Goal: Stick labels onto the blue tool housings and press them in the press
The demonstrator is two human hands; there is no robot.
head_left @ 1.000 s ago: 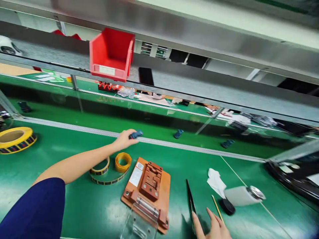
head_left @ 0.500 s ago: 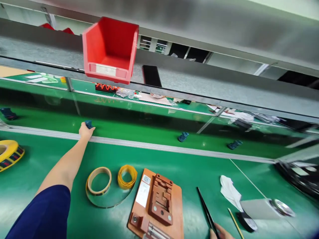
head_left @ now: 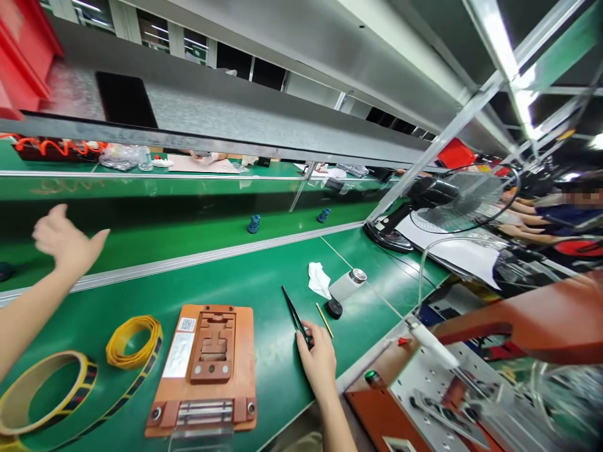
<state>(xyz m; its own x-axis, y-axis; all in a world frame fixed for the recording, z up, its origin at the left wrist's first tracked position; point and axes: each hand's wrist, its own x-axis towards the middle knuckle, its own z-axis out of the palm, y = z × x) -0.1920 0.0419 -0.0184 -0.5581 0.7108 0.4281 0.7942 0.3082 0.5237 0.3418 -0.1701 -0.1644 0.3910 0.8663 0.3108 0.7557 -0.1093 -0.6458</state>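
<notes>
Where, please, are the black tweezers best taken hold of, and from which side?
Probably at the near end of the tweezers, coming from the near side, with thumb and fingers on opposite flanks. The slim shape narrows to a tip at the far end, so gripping the near end leaves that tip free; the right hand has its thumb and fingers there.

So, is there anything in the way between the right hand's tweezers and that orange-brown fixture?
Nothing visible stands between the tweezers in the right hand and the fixture; only green tabletop shows there.
</notes>
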